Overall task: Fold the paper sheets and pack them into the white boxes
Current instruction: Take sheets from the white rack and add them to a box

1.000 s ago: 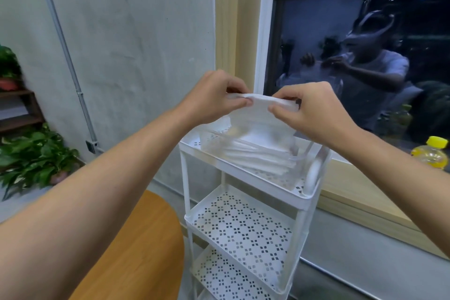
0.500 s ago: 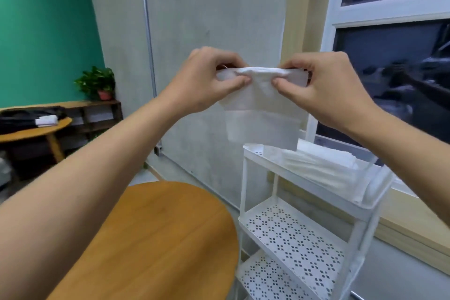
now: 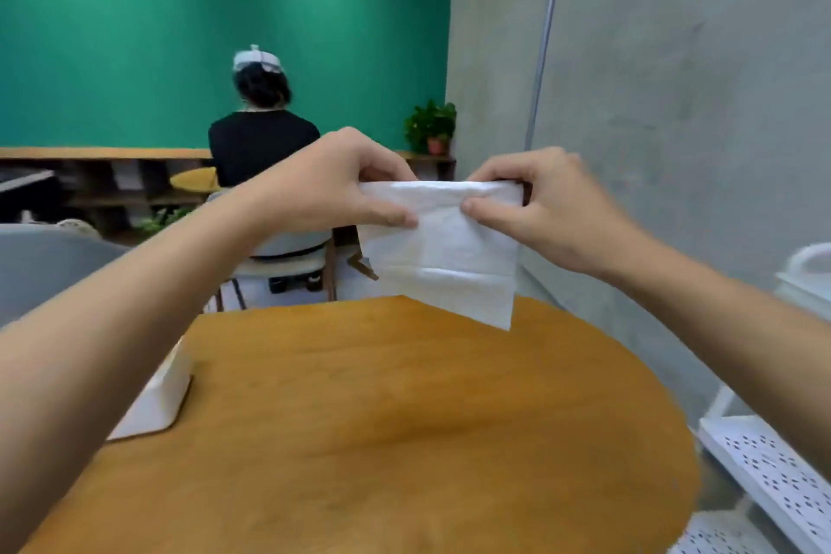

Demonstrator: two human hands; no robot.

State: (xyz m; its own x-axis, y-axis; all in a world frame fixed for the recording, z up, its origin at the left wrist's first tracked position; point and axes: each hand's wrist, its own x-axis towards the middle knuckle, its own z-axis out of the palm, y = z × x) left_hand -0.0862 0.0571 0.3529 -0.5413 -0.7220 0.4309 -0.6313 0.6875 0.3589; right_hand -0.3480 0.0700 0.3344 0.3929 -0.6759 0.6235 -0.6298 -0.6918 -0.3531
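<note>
1. Head view: the left hand (image 3: 332, 184) and right hand (image 3: 553, 211) hold a white sheet (image 3: 445, 256) in the air, over the far edge of the round tabletop (image 3: 382, 418)
2. The fingers (image 3: 386, 218) of both hands are curled, pinching the sheet's folded top edge side by side; the lower edge hangs free, with its right corner lowest
3. A white box (image 3: 157, 400) stands at the tabletop's left edge, partly hidden by the left forearm and well apart from the sheet
4. Wood stretches from the box across to the right rim, and a white rack (image 3: 773, 463) stands just beside that rim
</note>
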